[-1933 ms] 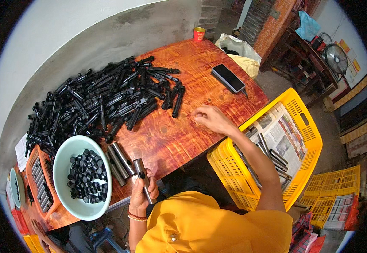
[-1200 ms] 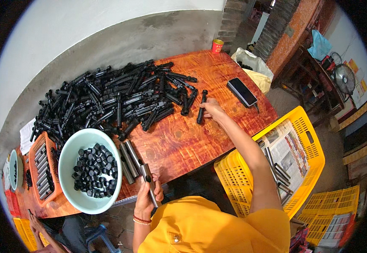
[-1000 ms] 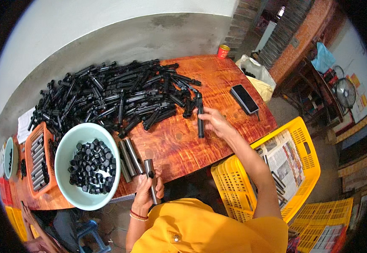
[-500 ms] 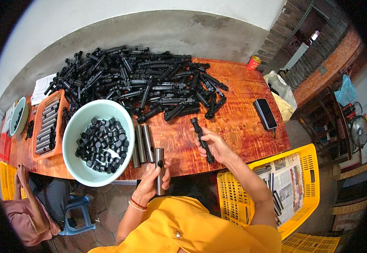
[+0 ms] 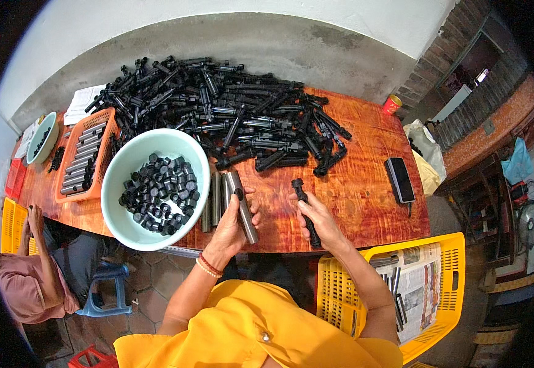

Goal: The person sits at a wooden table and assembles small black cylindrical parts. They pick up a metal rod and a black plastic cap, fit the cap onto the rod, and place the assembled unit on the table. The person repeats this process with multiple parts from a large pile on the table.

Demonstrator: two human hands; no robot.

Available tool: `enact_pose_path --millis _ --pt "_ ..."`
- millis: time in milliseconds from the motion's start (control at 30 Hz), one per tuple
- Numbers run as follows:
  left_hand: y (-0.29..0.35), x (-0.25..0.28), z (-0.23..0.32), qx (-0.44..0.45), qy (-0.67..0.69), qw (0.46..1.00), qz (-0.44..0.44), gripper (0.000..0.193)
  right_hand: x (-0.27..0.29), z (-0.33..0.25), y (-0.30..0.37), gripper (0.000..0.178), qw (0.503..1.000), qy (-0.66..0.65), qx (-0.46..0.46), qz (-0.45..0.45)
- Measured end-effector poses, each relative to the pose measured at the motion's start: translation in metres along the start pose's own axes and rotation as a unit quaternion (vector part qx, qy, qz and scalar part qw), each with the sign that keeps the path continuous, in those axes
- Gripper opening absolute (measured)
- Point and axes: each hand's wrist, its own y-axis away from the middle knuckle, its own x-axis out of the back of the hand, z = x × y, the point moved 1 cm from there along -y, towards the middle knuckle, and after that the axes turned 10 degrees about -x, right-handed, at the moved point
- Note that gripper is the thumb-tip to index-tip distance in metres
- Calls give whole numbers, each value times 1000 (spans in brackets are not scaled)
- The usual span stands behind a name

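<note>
A grey metal tube (image 5: 242, 207) with a hole in its side tilts in my left hand (image 5: 232, 228), its thumb near the hole. My right hand (image 5: 321, 218) is closed round a slim black plastic rod (image 5: 304, 208) with a ridged, knobbed end, held above the table's front edge. The two pieces are apart. Two or so more metal tubes (image 5: 216, 199) stand side by side between my left hand and a pale green basin (image 5: 112, 195), which holds many short black caps (image 5: 161, 191). Behind them spreads a large heap of black rods (image 5: 218, 113).
An orange basket (image 5: 62, 195) of metal tubes stands left of the basin. A phone (image 5: 400, 180) and a red tin (image 5: 391, 105) are on the wooden table's (image 5: 365, 202) right. A yellow crate (image 5: 457, 279) lined with newspaper is beside my right arm. Another person (image 5: 37, 282) sits at left.
My left hand has raised the metal tube forward over the table edge, and it now leans. The right hand still grips the black rod. The view has shifted slightly.
</note>
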Motion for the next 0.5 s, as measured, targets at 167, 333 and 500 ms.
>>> enact_pose_path --millis 167,333,500 --pt "-2 3 1 -4 36 999 25 46 0 1 -1 28 999 -22 -2 -24" --pt "-11 1 4 -35 5 995 93 35 0 2 -4 27 997 -67 18 -35" --pt "-25 -2 7 -65 16 994 91 30 2 8 -3 29 996 -59 -36 -58"
